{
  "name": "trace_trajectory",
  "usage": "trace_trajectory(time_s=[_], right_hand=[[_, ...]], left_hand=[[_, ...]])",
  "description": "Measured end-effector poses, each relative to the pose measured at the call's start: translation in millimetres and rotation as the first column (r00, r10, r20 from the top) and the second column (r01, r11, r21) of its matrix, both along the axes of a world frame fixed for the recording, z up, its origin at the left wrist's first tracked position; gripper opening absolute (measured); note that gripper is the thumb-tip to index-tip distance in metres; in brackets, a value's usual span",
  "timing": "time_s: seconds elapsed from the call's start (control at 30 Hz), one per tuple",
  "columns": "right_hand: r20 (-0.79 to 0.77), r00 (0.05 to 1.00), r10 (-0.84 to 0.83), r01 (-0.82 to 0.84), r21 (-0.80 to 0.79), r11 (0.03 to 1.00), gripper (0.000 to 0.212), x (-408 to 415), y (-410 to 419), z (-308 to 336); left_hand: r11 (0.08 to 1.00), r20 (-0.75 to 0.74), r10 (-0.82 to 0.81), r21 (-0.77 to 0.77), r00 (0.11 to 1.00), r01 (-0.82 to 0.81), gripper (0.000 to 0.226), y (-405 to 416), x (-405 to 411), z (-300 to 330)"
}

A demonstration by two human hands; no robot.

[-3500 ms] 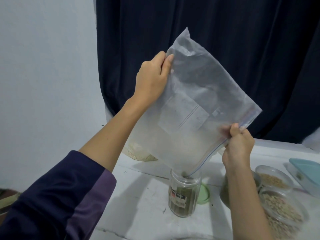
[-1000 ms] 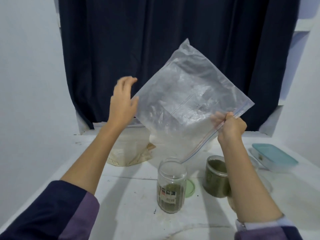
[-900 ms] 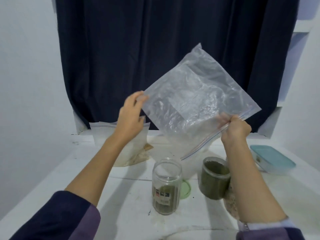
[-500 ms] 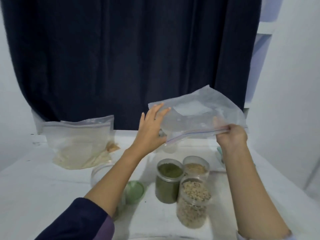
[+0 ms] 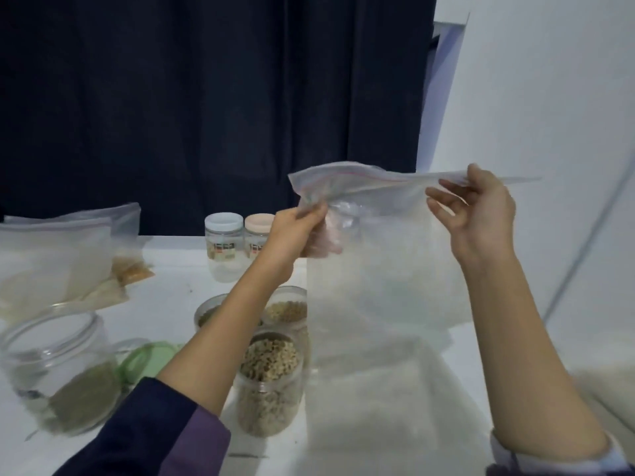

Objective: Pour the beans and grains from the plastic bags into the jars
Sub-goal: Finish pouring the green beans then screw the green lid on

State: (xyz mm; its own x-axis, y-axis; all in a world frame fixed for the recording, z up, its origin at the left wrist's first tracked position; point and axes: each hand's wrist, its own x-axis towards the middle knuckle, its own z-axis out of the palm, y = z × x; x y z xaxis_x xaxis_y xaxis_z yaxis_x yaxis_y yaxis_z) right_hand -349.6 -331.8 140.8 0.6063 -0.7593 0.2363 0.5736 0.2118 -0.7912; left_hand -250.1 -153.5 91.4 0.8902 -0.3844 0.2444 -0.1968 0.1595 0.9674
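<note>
Both hands hold an empty clear zip bag [image 5: 381, 276] above the white tabletop [image 5: 178, 280], its sealing strip uppermost and roughly level, the body hanging down at about 4 o'clock of the frame centre. The left hand [image 5: 299, 231] has its grip clamped on the bag's left top corner, fingers curled into the plastic. The right hand [image 5: 477, 214] pinches the strip near its right end between thumb and forefinger, the other fingers loosely spread. No contents are visible in the bag. Below the left forearm, at 6 o'clock, three open jars stand touching or nearly so: a near jar of pale beans [image 5: 271, 376], a jar of tan grain [image 5: 288, 309] behind it, and a jar of green beans [image 5: 211, 312] partly hidden by the arm. At 8 o'clock, near the left edge, stands a larger open jar [image 5: 58, 369] with a low layer of green beans, blurred. A green lid [image 5: 144, 360] lies flat on the tabletop just to its right. At 9 o'clock, further plastic bags [image 5: 65, 255] holding pale and tan grain lean against the dark curtain [image 5: 206, 97]. Behind the jars, near the curtain's foot, two capped jars stand side by side, one with a white lid [image 5: 223, 245], one with a peach lid [image 5: 258, 240]. A white wall [image 5: 549, 97] occupies the 2 o'clock quarter.
</note>
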Motion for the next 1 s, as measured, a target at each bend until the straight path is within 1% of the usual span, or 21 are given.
trace_trajectory(time_s=[0.07, 0.17, 0.23, 0.3, 0.33, 0.4, 0.43, 0.5, 0.57, 0.6, 0.67, 0.73, 0.8, 0.87, 0.93, 1.0], right_hand=[[-0.098, 0.995, 0.001, -0.006, -0.043, 0.999, 0.016, 6, -14, -7], [-0.253, 0.967, 0.021, -0.029, -0.03, 0.999, 0.016, 23, -30, -40], [-0.336, 0.941, 0.042, -0.049, -0.011, 0.999, 0.017, 34, -38, -71], [-0.411, 0.909, 0.064, -0.075, -0.01, 0.997, 0.021, 43, -44, -103], [-0.449, 0.89, 0.072, -0.087, -0.014, 0.996, 0.024, 46, -46, -118], [-0.532, 0.845, 0.059, -0.103, -0.053, 0.993, 0.031, 51, -50, -149], [-0.568, 0.822, 0.027, -0.102, -0.101, 0.99, 0.035, 53, -50, -164], [-0.627, 0.773, -0.092, -0.111, -0.277, 0.954, 0.039, 53, -50, -190], [-0.682, 0.693, -0.234, -0.181, -0.479, 0.859, 0.038, 51, -50, -212], [-0.697, 0.653, -0.297, -0.22, -0.55, 0.806, 0.036, 49, -50, -221], [-0.69, 0.606, -0.396, -0.283, -0.652, 0.703, 0.032, 48, -51, -240], [-0.687, 0.558, -0.466, -0.341, -0.701, 0.626, 0.029, 47, -49, -251], [-0.69, 0.512, -0.511, -0.398, -0.718, 0.57, 0.029, 44, -46, -258], [-0.691, 0.467, -0.552, -0.458, -0.723, 0.517, 0.032, 39, -45, -261], [-0.687, 0.427, -0.589, -0.512, -0.72, 0.468, 0.034, 35, -45, -263], [-0.678, 0.408, -0.611, -0.539, -0.719, 0.439, 0.035, 31, -46, -266]], left_hand=[[0.994, -0.099, -0.024, 0.108, 0.995, 0.035, 0.021, -6, 0, -7], [0.978, -0.171, 0.006, 0.204, 0.985, 0.03, 0.018, -14, 1, -26], [0.969, -0.192, 0.041, 0.247, 0.981, 0.008, 0.013, -20, 0, -42], [0.953, -0.179, 0.129, 0.294, 0.975, -0.072, 0.01, -28, 1, -58], [0.936, -0.151, 0.181, 0.331, 0.972, -0.123, 0.011, -33, 1, -65], [0.863, -0.029, 0.25, 0.461, 0.968, -0.209, 0.015, -42, 2, -82], [0.811, 0.041, 0.255, 0.535, 0.966, -0.237, 0.019, -46, 2, -91], [0.716, 0.134, 0.252, 0.64, 0.958, -0.278, 0.032, -52, 3, -106], [0.665, 0.187, 0.221, 0.689, 0.957, -0.288, 0.044, -53, 1, -117], [0.644, 0.23, 0.197, 0.703, 0.953, -0.303, 0.051, -53, -1, -120], [0.578, 0.35, 0.132, 0.733, 0.927, -0.359, 0.068, -54, -7, -126], [0.464, 0.486, 0.048, 0.763, 0.873, -0.451, 0.079, -57, -13, -131], [0.304, 0.584, -0.025, 0.778, 0.812, -0.55, 0.08, -64, -21, -134], [0.171, 0.657, -0.04, 0.747, 0.753, -0.642, 0.075, -72, -28, -134], [0.118, 0.726, -0.054, 0.686, 0.686, -0.718, 0.064, -79, -32, -136], [0.075, 0.765, -0.134, 0.641, 0.63, -0.764, 0.057, -82, -33, -151]])
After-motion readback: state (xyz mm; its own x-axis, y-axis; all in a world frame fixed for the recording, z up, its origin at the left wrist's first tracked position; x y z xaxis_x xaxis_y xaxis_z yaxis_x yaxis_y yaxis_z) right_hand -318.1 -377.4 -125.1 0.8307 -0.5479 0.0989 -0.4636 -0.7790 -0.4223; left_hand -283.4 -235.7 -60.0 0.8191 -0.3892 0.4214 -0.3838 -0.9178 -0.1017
